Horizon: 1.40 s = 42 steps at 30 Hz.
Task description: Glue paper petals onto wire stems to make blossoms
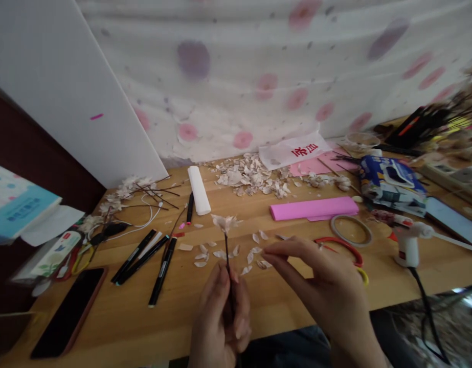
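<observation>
My left hand (220, 317) is closed around a thin dark stem (228, 260) held upright, with a small pale paper flower (225, 223) at its top. My right hand (320, 286) hovers just to the right, fingers pinched together near several loose white petals (254, 255) scattered on the wooden table (282, 301); whether a petal is between the fingertips is too small to tell.
A pile of petals (251, 179), a white roll (199, 190) and pink folded paper (314, 208) lie further back. Black pens (143, 258) and a phone (69, 312) lie left. A glue gun (406, 243), tape ring (351, 230) and red-handled scissors (345, 250) sit right. Finished flower stems (132, 194) lie at back left.
</observation>
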Available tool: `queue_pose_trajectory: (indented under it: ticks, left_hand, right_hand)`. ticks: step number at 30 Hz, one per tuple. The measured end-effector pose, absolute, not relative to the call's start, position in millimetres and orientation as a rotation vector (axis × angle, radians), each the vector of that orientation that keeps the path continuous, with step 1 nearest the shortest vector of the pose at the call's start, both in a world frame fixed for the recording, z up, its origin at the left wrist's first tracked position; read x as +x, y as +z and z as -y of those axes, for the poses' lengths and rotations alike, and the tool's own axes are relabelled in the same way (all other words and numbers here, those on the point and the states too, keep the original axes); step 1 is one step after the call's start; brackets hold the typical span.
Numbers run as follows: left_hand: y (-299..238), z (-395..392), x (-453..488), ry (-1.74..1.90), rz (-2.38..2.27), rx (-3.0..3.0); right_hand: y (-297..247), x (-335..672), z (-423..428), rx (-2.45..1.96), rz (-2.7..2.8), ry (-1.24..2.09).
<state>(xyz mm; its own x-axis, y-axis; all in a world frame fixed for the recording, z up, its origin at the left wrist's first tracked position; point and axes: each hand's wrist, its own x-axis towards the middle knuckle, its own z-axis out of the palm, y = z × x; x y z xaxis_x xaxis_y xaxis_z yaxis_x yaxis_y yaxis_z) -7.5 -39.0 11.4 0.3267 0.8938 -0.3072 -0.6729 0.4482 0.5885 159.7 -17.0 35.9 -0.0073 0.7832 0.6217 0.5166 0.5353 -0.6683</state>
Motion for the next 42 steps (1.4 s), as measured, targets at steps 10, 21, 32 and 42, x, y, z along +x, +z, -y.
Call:
queue_pose_trajectory:
  ticks: [10,21,32,42]
  left_hand:
    - [25.3,36.9,-15.5,0.851,-0.418,0.363]
    - [22.5,45.6,-2.2,0.782,-0.402,0.322]
    - [19.3,45.1,-0.4,0.802,-0.306,0.285]
    - [16.6,46.1,-0.9,0.793,-0.32,0.264]
  right_hand:
    - [48.5,149.6,16.5,-1.077,1.569,0.214]
    - [45.1,149.0,13.1,-1.087,1.539,0.153]
    - [43.7,150.2,9.1,-1.129,1.562,0.089]
    - [43.8,148.7,8.2,-1.181,1.555,0.095]
